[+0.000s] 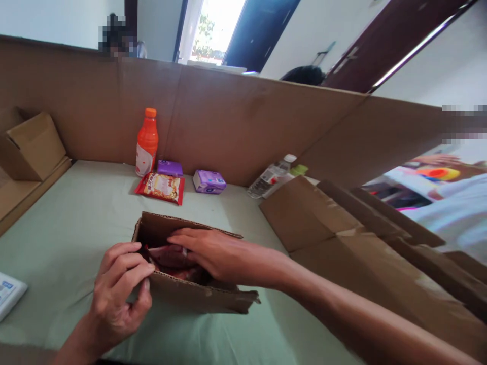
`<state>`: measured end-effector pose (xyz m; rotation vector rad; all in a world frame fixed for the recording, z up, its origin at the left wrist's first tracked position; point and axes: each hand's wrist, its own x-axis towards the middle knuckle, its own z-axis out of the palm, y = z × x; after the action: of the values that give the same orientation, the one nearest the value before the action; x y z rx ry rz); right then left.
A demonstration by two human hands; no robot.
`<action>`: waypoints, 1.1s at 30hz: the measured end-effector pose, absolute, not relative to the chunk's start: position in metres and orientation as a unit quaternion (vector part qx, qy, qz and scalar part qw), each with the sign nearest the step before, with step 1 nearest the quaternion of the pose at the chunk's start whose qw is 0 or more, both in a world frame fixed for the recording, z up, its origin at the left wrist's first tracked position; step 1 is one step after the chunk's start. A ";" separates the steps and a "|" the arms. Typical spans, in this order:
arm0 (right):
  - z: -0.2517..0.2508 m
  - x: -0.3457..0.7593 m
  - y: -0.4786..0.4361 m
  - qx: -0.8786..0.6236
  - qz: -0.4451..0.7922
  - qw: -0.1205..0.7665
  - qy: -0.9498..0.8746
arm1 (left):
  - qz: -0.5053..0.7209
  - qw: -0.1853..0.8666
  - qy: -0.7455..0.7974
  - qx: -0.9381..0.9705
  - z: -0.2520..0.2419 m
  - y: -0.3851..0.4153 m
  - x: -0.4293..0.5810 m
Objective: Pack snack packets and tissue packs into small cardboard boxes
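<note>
I judge that my work at the small cardboard box is partly done: red packaging lies inside it, while its top is uncovered and my right hand is not yet out. What is left, I can say only in part: other goods lie outside, and I cannot tell whether any of them belong in this box.

My right hand reaches into the box with long, nearly straight fingers, over the red packaging; its thumb is hidden, so I cannot tell if it grips anything. My left hand has its fingertips at the left end of the box, touching the rim, with the thumb lower and apart from them; whether it pinches the cardboard, I cannot tell.

Now I count. There is one small box, in front of me on the green cloth. Inside it I see at least one red package; shadow and my hand hide the exact number. Beyond the box I count one orange bottle, one red-and-gold packet and two purple packs. Farther right, one clear bottle leans, with one green-topped item just beside it. At the left edge lies one white-and-blue pack, partly cut off.
</note>
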<state>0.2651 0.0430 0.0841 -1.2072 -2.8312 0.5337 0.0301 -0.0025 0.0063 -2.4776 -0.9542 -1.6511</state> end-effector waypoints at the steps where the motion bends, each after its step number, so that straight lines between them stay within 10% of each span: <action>1: 0.088 0.280 0.036 -0.392 0.164 0.061 -0.903 | -0.524 0.017 -0.315 -0.791 0.003 -0.004 0.029; 5: 0.086 0.334 0.003 -0.453 0.131 0.223 -0.853 | -0.560 0.014 -0.374 -0.739 -0.018 -0.011 0.023; 13: 0.026 0.347 -0.016 -0.466 0.220 0.217 -0.829 | -0.487 -0.092 -0.386 -0.778 -0.019 -0.005 0.018; 20: 0.022 0.357 -0.022 -0.503 0.145 0.399 -0.753 | -0.455 -0.096 -0.443 -0.766 -0.010 0.001 0.017; 33: -0.013 0.334 -0.019 -0.399 0.074 0.359 -0.841 | -0.351 -0.121 -0.368 -0.852 -0.001 0.035 0.024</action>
<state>0.3345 -0.0188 -0.0127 -1.0283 -2.1692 0.1900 0.0240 0.0353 -0.0006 -2.9068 -1.2556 -1.1960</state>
